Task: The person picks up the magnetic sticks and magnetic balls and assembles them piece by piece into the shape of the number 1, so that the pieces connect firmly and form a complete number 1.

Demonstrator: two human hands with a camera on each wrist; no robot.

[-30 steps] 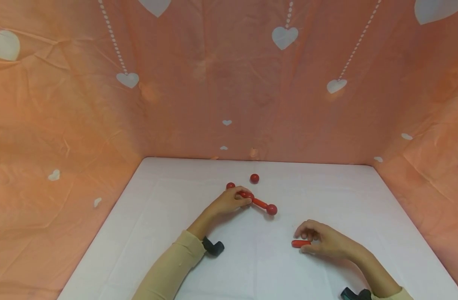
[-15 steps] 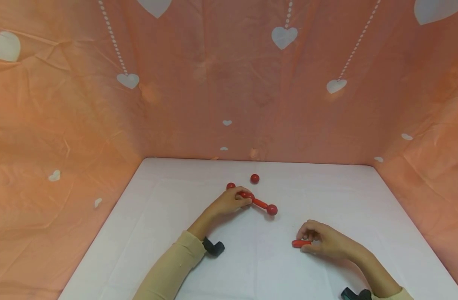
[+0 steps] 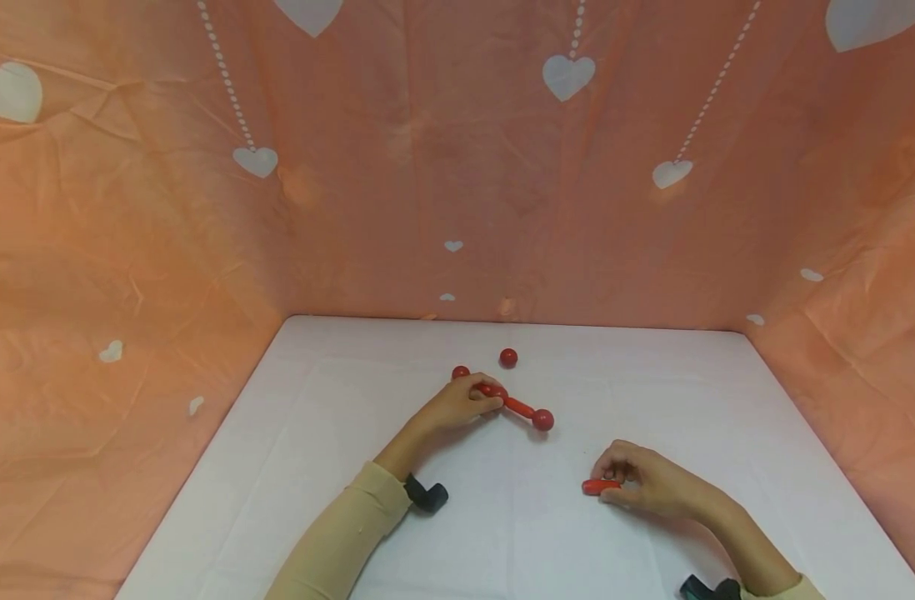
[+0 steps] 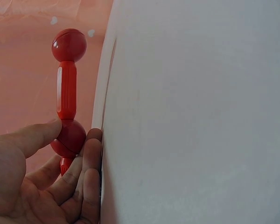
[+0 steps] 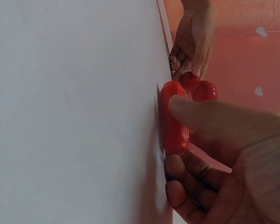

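Note:
Red balls and red rods are joined in a line, and my left hand [image 3: 461,402] holds this chain by its middle ball [image 4: 71,139] between thumb and fingers. One rod [image 3: 519,407] runs from there to an end ball [image 3: 543,420]; another end ball [image 3: 461,372] shows beyond the hand. Part of the chain is hidden behind the fingers. Lower right, my right hand [image 3: 648,482] pinches a separate red rod [image 5: 173,119], its thumb pressed on the rod's side, low over the table. Its other fingers are curled.
A loose red ball [image 3: 508,357] lies on the white table [image 3: 337,367] toward the back. Orange cloth [image 3: 495,200] with white hearts walls the table at the back and both sides. A black wrist device [image 3: 426,495] sits on the left forearm.
The right hand's fingertips have drawn slightly in toward the red rod. The left hand and its chain have stayed in place.

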